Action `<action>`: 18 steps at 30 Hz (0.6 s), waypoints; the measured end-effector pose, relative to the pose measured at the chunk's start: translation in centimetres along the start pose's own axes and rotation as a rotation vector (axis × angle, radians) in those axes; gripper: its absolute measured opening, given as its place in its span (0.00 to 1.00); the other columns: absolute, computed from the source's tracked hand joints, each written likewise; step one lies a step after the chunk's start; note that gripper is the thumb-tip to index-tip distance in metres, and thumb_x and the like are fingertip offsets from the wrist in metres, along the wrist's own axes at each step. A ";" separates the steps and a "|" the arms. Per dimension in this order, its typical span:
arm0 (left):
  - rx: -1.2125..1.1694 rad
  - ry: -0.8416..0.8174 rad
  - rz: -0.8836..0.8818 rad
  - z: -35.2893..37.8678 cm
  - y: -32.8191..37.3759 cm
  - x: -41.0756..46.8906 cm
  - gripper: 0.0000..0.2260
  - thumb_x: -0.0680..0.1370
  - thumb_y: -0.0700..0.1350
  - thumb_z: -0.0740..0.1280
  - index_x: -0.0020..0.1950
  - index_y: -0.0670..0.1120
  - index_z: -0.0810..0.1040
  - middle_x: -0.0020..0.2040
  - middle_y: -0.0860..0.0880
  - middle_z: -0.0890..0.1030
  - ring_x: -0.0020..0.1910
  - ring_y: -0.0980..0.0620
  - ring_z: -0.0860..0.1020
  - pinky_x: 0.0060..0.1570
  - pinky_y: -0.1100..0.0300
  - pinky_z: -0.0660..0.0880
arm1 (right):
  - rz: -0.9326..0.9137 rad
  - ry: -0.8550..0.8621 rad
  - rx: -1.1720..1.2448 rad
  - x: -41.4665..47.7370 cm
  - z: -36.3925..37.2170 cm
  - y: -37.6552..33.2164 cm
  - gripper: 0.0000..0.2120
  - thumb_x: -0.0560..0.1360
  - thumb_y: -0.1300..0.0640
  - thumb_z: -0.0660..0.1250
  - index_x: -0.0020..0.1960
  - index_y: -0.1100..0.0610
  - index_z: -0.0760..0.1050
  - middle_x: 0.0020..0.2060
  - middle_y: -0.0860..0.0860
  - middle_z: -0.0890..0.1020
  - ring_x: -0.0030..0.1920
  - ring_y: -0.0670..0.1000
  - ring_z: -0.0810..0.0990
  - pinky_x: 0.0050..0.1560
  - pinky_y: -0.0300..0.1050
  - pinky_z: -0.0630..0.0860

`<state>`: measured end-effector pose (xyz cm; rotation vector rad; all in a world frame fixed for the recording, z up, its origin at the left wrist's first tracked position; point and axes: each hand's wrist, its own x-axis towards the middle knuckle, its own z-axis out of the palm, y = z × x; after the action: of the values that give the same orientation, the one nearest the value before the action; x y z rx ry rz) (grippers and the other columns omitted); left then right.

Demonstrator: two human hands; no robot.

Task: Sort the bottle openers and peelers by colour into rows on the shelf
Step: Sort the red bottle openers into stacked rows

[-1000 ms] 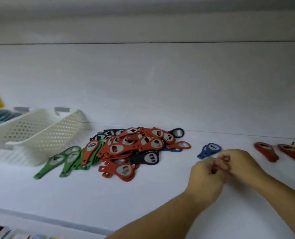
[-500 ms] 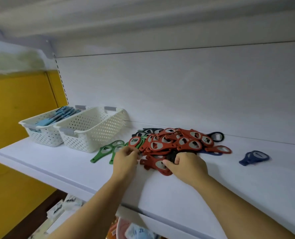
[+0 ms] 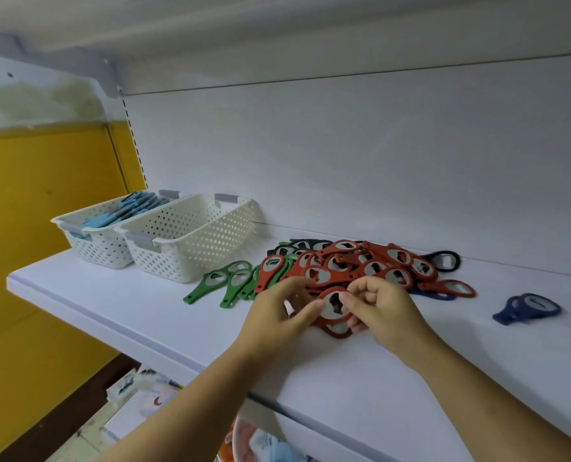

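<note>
Hands: left hand [image 3: 275, 316] and right hand [image 3: 385, 315] both pinch one red opener [image 3: 332, 306] between them | Done: only blue openers [image 3: 527, 307] set apart, far right of right hand | Left: mixed pile [image 3: 364, 265] behind both hands, green openers [image 3: 225, 281] past left hand; sorting looks barely started

Shelf [image 3: 110, 295] is plain white, and the back panel [image 3: 344, 161] is the same white. Both baskets are off-white with a dotted hole pattern all over the sides and grey handles [image 3: 225, 197]. The near basket [image 3: 190, 248] shows nothing but that, while the far basket [image 3: 100, 245] has light blue stuff [image 3: 127, 208] in it. The red openers [image 3: 360, 265] are more of a brick red, each with a silvery grey metal patch in the head, same for the front opener [image 3: 334, 308]. Green openers [image 3: 224, 281] have the same silvery middles. There's one black opener [image 3: 444, 260], and the blue openers [image 3: 527, 308] are dark navy. The wall [image 3: 44, 228] is mustard yellow.
</note>
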<state>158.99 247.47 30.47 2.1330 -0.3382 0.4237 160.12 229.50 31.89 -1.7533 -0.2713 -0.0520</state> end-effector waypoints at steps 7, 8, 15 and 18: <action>-0.522 0.036 -0.319 -1.0 -0.2 0.6 0.06 0.83 0.42 0.57 0.50 0.42 0.70 0.35 0.42 0.82 0.27 0.47 0.77 0.26 0.58 0.72 | 0.027 0.065 -0.584 -0.3 -0.5 0.7 0.08 0.72 0.46 0.71 0.42 0.49 0.77 0.35 0.46 0.79 0.35 0.45 0.77 0.36 0.41 0.74; -0.592 0.036 -0.357 -1.3 -0.3 0.7 0.06 0.83 0.42 0.55 0.52 0.41 0.69 0.36 0.42 0.82 0.27 0.47 0.77 0.25 0.59 0.72 | 0.057 0.044 -0.717 -0.6 -0.4 0.6 0.11 0.70 0.42 0.71 0.43 0.48 0.77 0.36 0.45 0.78 0.37 0.45 0.77 0.37 0.40 0.73; -0.791 0.035 -0.412 -1.7 -0.7 1.1 0.10 0.82 0.37 0.54 0.56 0.41 0.74 0.41 0.43 0.82 0.32 0.50 0.78 0.29 0.62 0.72 | 0.016 0.024 -0.921 -1.2 0.9 0.3 0.20 0.67 0.37 0.71 0.50 0.48 0.71 0.44 0.43 0.75 0.44 0.46 0.76 0.41 0.41 0.73; -0.822 0.077 -0.420 -1.6 -0.9 1.1 0.11 0.81 0.35 0.54 0.54 0.42 0.76 0.42 0.42 0.82 0.37 0.47 0.79 0.32 0.61 0.75 | 0.010 0.020 -0.687 -0.9 0.4 0.8 0.11 0.71 0.50 0.73 0.46 0.49 0.71 0.39 0.47 0.79 0.37 0.47 0.77 0.37 0.43 0.75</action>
<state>160.08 249.20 31.12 1.3240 0.0028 0.0850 159.39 229.62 30.83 -2.4343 -0.2451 -0.1719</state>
